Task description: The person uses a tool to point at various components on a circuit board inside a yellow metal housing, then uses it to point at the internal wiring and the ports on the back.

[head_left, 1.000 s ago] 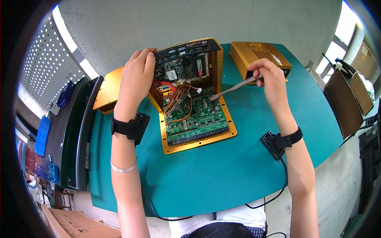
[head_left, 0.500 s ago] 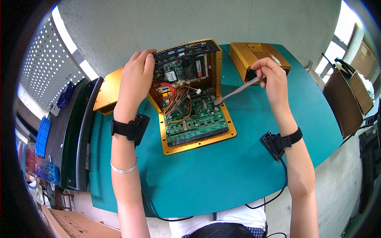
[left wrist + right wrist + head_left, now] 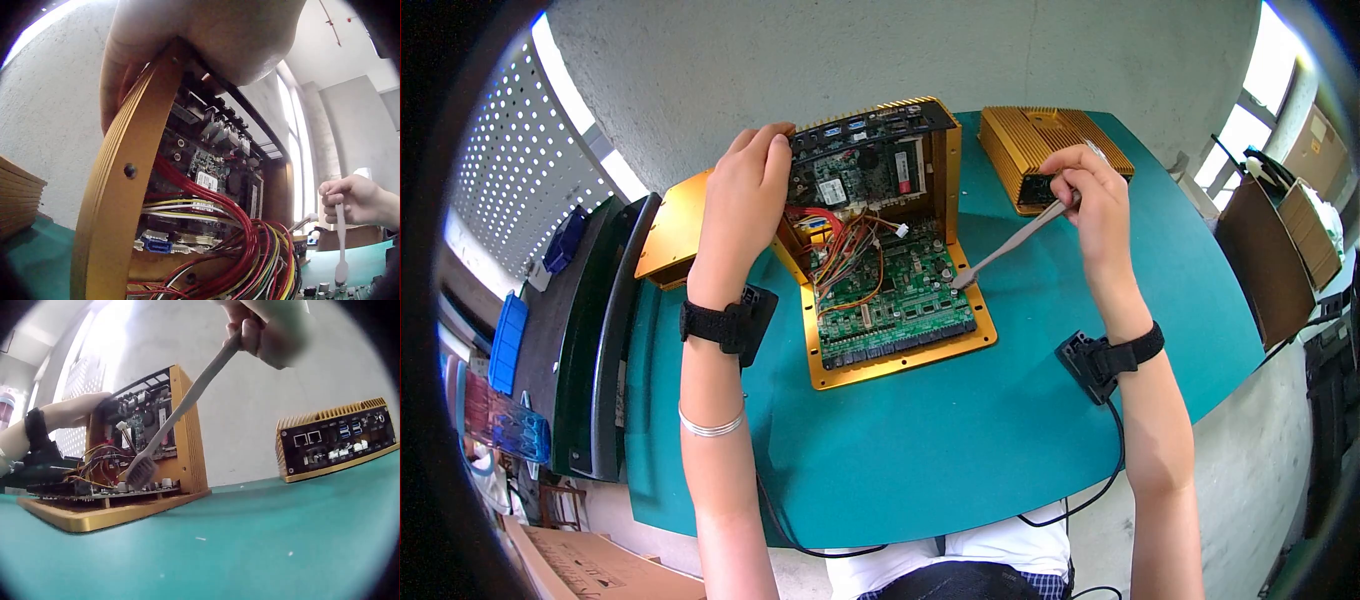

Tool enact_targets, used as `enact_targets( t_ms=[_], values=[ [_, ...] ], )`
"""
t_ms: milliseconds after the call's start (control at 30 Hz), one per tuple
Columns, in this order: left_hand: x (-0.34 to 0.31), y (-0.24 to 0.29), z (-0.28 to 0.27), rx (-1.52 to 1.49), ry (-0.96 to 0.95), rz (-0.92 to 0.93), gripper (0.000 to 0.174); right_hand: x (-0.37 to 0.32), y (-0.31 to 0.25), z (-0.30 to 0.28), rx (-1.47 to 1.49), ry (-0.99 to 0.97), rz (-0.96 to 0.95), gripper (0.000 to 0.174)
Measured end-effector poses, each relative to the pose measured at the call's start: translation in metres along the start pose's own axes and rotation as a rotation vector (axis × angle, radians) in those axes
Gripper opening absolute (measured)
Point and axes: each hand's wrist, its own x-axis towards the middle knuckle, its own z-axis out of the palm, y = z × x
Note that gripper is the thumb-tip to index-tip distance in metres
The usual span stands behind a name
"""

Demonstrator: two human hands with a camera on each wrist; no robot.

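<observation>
My right hand point(image 3: 1098, 210) pinches the handle of a grey toothbrush point(image 3: 1020, 240). Its bristle head point(image 3: 142, 474) is down at the right edge of a green circuit board point(image 3: 920, 300). The board lies on a gold base plate point(image 3: 988, 335) in front of an upright finned gold computer case point(image 3: 952, 180), whose open side faces me. A bundle of coloured wires point(image 3: 237, 244) runs between case and board. At the case's top left corner, my left hand point(image 3: 745, 195) grips the edge, its fingers reaching over to the back.
Another finned gold computer case point(image 3: 1040, 130) stands at the back right of the green table point(image 3: 880, 450). A gold metal box point(image 3: 675, 225) lies left, behind my left forearm. Cables trail from both wrist cameras across the table's front edge.
The toothbrush head has moved along the board's right side toward me, from near the upright case to the board's right edge. My right hand has shifted slightly right; the left hand stays put.
</observation>
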Motion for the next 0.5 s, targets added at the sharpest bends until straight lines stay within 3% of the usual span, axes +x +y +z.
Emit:
enact_targets(
  t_ms=[267,500],
  values=[
    [-0.0005,0.0012,-0.0002,-0.006,0.0,-0.009,0.036,-0.0026,0.001,0.0084,0.01,-0.104,0.136,0.021],
    [0.0,0.0002,-0.0003,-0.002,-0.003,0.007,0.036,-0.0025,-0.0023,0.0065,-0.152,0.04,-0.012,0.022]
  ],
)
